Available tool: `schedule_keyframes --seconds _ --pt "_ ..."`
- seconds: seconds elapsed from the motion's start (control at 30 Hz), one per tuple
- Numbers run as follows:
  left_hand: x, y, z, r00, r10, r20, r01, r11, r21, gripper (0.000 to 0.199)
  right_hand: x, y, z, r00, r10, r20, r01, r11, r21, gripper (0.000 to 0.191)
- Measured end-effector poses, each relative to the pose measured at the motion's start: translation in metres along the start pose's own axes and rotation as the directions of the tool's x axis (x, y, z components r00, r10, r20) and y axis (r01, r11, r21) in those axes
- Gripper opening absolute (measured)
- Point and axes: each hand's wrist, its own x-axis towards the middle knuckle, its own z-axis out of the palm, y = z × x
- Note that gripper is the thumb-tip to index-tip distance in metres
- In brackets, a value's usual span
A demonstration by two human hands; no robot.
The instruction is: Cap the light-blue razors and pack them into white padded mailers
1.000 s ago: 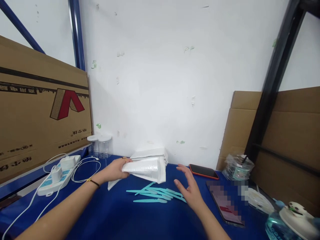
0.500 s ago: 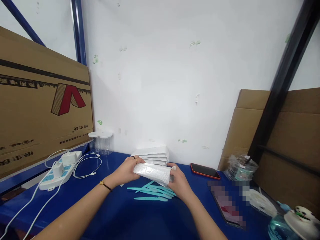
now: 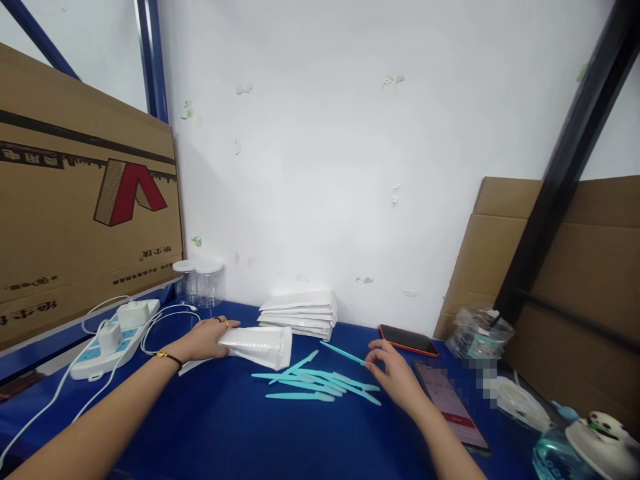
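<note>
My left hand grips the closed-in end of a white bubble mailer, held just above the blue table. A pale flap shows below the wrist. My right hand pinches one end of a slim turquoise eyebrow razor, its other end pointing left toward the mailer. Several more turquoise eyebrow razors lie in a loose, crossing heap between my hands. Behind them, against the wall, rests a stack of white bubble mailers.
A power strip with white cables lies left, near two clear lidded jars. On the right are a red-edged phone, a second phone, a bagged container and a panda-topped bottle. Cardboard stands at the side.
My hands have moved apart. The left has carried the mailer leftward; the right has let go of it, moved right and taken hold of an eyebrow razor.
</note>
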Motion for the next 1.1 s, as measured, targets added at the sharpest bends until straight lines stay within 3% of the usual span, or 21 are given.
schedule_keyframes --seconds 0.1,0.27,0.37,0.5,0.6,0.7,0.73,0.83,0.9,1.0,1.1 --pt "0.000 -0.009 0.020 1.000 -0.028 0.003 0.028 0.999 0.018 0.092 -0.008 0.009 0.005 0.998 -0.006 0.068 0.004 0.999 0.042 0.013" --pt "-0.001 0.010 0.055 0.991 0.118 0.069 -0.112 0.990 -0.086 0.064 -0.010 0.004 0.014 0.989 -0.046 0.140 0.038 0.997 0.061 0.013" --pt "0.001 0.013 0.070 0.986 0.146 0.081 -0.139 0.986 -0.087 0.060 -0.010 0.002 0.016 0.986 -0.057 0.159 0.044 0.995 0.088 0.013" --pt "0.010 0.004 0.074 0.988 0.144 0.060 -0.141 0.988 -0.057 0.056 -0.012 0.002 0.022 0.970 -0.037 0.238 0.003 0.990 0.141 0.028" --pt "0.015 0.008 0.068 0.991 0.101 -0.086 -0.104 0.994 -0.028 0.058 -0.015 -0.002 0.030 0.937 -0.031 0.348 -0.018 0.991 0.136 0.053" --pt "0.016 0.036 0.061 0.946 0.094 -0.309 -0.125 0.989 -0.081 0.053 -0.015 -0.011 0.035 0.902 -0.098 0.420 0.050 0.991 0.126 0.057" --pt "0.015 0.051 0.060 0.935 0.127 -0.331 -0.176 0.977 -0.123 0.049 -0.015 -0.015 0.036 0.895 -0.122 0.430 0.072 0.989 0.131 0.055" --pt "0.012 0.101 0.067 0.921 0.300 -0.249 -0.362 0.896 -0.259 0.042 -0.014 -0.022 0.037 0.883 -0.167 0.440 0.107 0.982 0.158 0.049" --pt "0.010 0.128 0.076 0.918 0.358 -0.168 -0.392 0.881 -0.264 0.056 -0.015 -0.024 0.037 0.882 -0.174 0.439 0.109 0.980 0.168 0.051" --pt "0.005 0.153 0.089 0.921 0.378 -0.094 -0.390 0.888 -0.244 0.069 -0.018 -0.022 0.039 0.900 -0.135 0.415 0.075 0.985 0.157 0.071" --pt "0.003 0.167 0.094 0.893 0.444 -0.078 -0.448 0.858 -0.249 0.062 -0.020 -0.019 0.045 0.924 -0.092 0.371 0.028 0.984 0.174 0.087"
